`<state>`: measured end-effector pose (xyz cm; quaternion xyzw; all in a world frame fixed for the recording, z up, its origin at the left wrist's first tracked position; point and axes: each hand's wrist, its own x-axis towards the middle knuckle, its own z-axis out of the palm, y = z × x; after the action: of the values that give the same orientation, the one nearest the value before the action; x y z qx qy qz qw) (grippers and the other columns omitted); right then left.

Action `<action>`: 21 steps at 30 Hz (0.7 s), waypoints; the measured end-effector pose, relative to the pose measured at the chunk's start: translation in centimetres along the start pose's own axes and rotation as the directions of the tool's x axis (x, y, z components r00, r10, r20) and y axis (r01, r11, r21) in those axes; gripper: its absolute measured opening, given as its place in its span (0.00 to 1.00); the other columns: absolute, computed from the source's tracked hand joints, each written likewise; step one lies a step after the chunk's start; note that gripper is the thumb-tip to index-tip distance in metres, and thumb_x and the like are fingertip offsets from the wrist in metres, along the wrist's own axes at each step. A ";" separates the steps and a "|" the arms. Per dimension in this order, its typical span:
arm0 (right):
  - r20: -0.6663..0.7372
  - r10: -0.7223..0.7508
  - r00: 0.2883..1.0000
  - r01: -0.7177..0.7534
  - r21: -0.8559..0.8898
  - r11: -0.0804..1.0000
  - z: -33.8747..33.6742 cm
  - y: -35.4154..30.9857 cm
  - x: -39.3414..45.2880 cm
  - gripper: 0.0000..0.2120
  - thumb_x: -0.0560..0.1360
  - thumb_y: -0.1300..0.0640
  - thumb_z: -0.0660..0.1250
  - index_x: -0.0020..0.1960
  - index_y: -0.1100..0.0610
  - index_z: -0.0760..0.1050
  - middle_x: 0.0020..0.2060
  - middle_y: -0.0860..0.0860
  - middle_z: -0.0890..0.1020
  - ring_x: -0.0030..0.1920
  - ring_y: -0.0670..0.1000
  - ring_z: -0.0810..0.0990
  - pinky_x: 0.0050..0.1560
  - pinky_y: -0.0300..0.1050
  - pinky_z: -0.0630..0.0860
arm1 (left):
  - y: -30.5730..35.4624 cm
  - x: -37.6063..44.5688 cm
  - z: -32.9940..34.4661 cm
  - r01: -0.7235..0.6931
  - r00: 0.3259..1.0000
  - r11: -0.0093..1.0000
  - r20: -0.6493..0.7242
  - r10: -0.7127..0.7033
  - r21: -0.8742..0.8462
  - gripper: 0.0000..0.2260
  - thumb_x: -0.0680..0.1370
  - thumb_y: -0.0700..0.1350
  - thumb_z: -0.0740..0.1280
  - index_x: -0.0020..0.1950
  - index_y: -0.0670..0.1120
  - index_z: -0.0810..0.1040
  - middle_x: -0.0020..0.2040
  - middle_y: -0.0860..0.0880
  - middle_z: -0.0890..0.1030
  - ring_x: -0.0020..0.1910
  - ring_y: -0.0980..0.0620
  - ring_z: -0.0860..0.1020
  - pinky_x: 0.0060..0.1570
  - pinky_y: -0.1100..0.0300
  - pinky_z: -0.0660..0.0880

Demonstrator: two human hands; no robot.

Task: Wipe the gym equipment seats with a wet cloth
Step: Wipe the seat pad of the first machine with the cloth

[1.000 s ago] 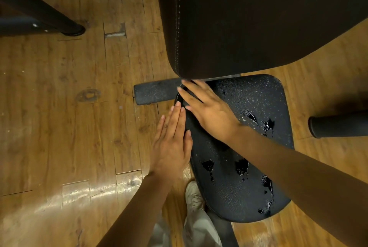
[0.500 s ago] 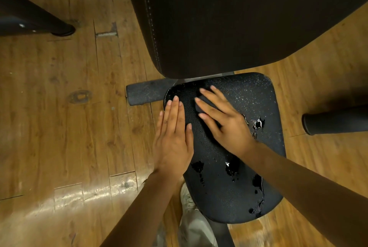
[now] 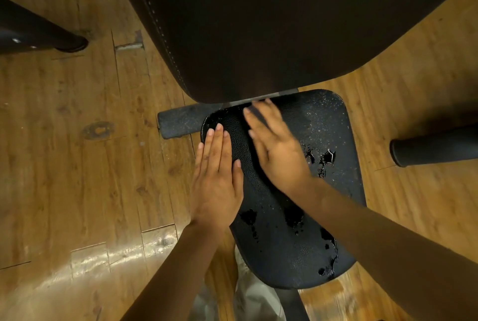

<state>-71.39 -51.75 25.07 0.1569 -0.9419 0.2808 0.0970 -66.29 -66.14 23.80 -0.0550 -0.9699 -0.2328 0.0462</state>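
Observation:
The black textured seat pad (image 3: 333, 191) of the gym machine lies below me, wet with droplets and small puddles (image 3: 323, 157). My left hand (image 3: 217, 178) rests flat, fingers straight and together, on the seat's left edge. My right hand (image 3: 276, 150) lies flat on the seat's upper middle, fingers spread toward the gap under the backrest; it is blurred. No cloth shows under either hand. The large dark backrest pad (image 3: 284, 23) overhangs the seat's far end.
Wooden plank floor (image 3: 77, 165) surrounds the machine. Black foam rollers stick out on the left (image 3: 181, 121) and on the right (image 3: 434, 147). A dark machine leg (image 3: 38, 33) stands at the upper left. My light trouser leg and shoe (image 3: 253, 295) are under the seat's near end.
My right hand slid from the seat's top left corner to the right and then up toward the backrest. My left hand moved slightly onto the seat's left edge.

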 end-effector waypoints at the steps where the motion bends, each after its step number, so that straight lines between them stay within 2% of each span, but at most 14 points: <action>1: 0.044 -0.050 0.998 0.051 -0.013 0.999 -0.1 0.2 -0.3 0.18 0.82 0.62 0.60 0.70 0.64 0.74 0.71 0.61 0.72 0.74 0.64 0.66 0.65 0.57 0.75 | 0.0 0.0 0.0 -0.001 1.000 1.000 0.000 0.001 0.000 0.24 0.84 0.47 0.52 0.78 0.37 0.61 0.79 0.41 0.60 0.79 0.48 0.54 0.78 0.53 0.49; 3: 0.098 -0.103 0.990 0.110 -0.065 0.992 -0.9 1.8 0.0 0.21 0.79 0.68 0.63 0.72 0.63 0.72 0.72 0.61 0.71 0.75 0.63 0.66 0.62 0.59 0.77 | 0.0 0.0 0.1 0.002 1.000 1.000 0.004 -0.001 -0.008 0.24 0.84 0.47 0.52 0.78 0.37 0.61 0.79 0.42 0.59 0.79 0.47 0.54 0.78 0.53 0.49; 4: 0.098 -0.085 0.992 0.094 -0.101 0.990 -1.4 2.8 0.3 0.23 0.78 0.70 0.63 0.72 0.63 0.71 0.72 0.61 0.71 0.74 0.63 0.66 0.58 0.61 0.80 | 0.0 0.0 0.1 0.001 1.000 1.000 0.007 -0.001 -0.014 0.24 0.84 0.47 0.52 0.78 0.37 0.60 0.79 0.42 0.59 0.79 0.47 0.54 0.78 0.52 0.49; 6: 0.029 0.053 0.998 -0.049 -0.133 0.990 -2.2 4.2 1.1 0.22 0.79 0.71 0.61 0.72 0.63 0.71 0.71 0.62 0.71 0.71 0.65 0.70 0.52 0.62 0.82 | 0.1 0.0 0.2 -0.001 1.000 1.000 0.010 0.002 -0.025 0.24 0.84 0.47 0.52 0.78 0.37 0.60 0.80 0.42 0.59 0.80 0.47 0.54 0.78 0.51 0.50; 8: -0.078 0.217 0.973 -0.225 -0.107 0.968 -1.9 3.7 1.9 0.21 0.79 0.70 0.60 0.71 0.64 0.72 0.71 0.63 0.70 0.69 0.66 0.72 0.54 0.63 0.81 | 0.1 -0.1 0.3 0.004 1.000 1.000 0.004 -0.004 -0.013 0.24 0.84 0.47 0.52 0.78 0.37 0.59 0.80 0.42 0.59 0.80 0.48 0.53 0.78 0.51 0.50; 9: -0.109 0.253 0.961 -0.263 -0.088 0.961 -1.2 2.5 2.1 0.21 0.79 0.70 0.59 0.71 0.64 0.72 0.71 0.63 0.70 0.69 0.67 0.72 0.57 0.63 0.80 | 0.1 -0.1 0.4 0.008 1.000 1.000 -0.002 -0.008 -0.008 0.24 0.84 0.46 0.51 0.78 0.37 0.59 0.80 0.42 0.59 0.80 0.48 0.53 0.78 0.51 0.50; 12: -0.020 0.159 0.987 -0.159 -0.024 0.987 1.2 -1.4 2.1 0.21 0.79 0.66 0.57 0.71 0.63 0.72 0.71 0.62 0.70 0.73 0.65 0.68 0.61 0.62 0.78 | 0.1 -0.1 0.5 0.008 1.000 1.000 -0.013 -0.008 -0.019 0.24 0.84 0.46 0.52 0.78 0.37 0.59 0.79 0.42 0.59 0.80 0.47 0.53 0.78 0.50 0.51; 14: 0.062 0.066 0.996 -0.065 -0.023 0.998 1.4 -1.7 1.8 0.20 0.79 0.66 0.60 0.71 0.62 0.73 0.70 0.61 0.71 0.72 0.63 0.69 0.55 0.62 0.81 | 0.0 -0.1 0.5 0.000 1.000 1.000 -0.008 0.000 -0.024 0.24 0.84 0.46 0.53 0.78 0.37 0.60 0.79 0.41 0.60 0.80 0.47 0.54 0.78 0.49 0.52; 16: 0.079 0.051 0.996 -0.045 -0.072 0.996 0.1 -0.2 1.9 0.23 0.77 0.70 0.66 0.71 0.60 0.73 0.69 0.61 0.73 0.70 0.64 0.72 0.50 0.62 0.83 | -0.1 -0.1 0.3 -0.010 1.000 0.999 -0.005 0.009 -0.032 0.24 0.84 0.46 0.53 0.78 0.36 0.61 0.79 0.41 0.60 0.79 0.46 0.55 0.78 0.50 0.52; 18: 0.062 0.107 0.992 -0.097 -0.153 0.983 -1.7 2.0 1.6 0.27 0.75 0.72 0.67 0.73 0.59 0.72 0.70 0.62 0.72 0.67 0.65 0.74 0.50 0.62 0.82 | -0.2 0.0 0.2 -0.016 1.000 0.999 0.001 0.016 -0.033 0.24 0.84 0.46 0.54 0.78 0.37 0.61 0.79 0.41 0.60 0.79 0.46 0.55 0.78 0.50 0.52; 21: 0.004 0.259 0.966 -0.255 -0.162 0.953 -3.9 4.8 0.8 0.23 0.81 0.67 0.63 0.75 0.58 0.69 0.74 0.60 0.67 0.69 0.64 0.73 0.55 0.61 0.80 | -0.2 0.0 0.2 -0.013 1.000 1.000 0.010 0.013 -0.027 0.24 0.84 0.47 0.53 0.78 0.37 0.61 0.79 0.41 0.60 0.79 0.46 0.55 0.78 0.50 0.52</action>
<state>-73.50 -45.94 26.07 0.0281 -0.9749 0.2125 0.0601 -66.32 -66.23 23.55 -0.0632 -0.9665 -0.2453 0.0422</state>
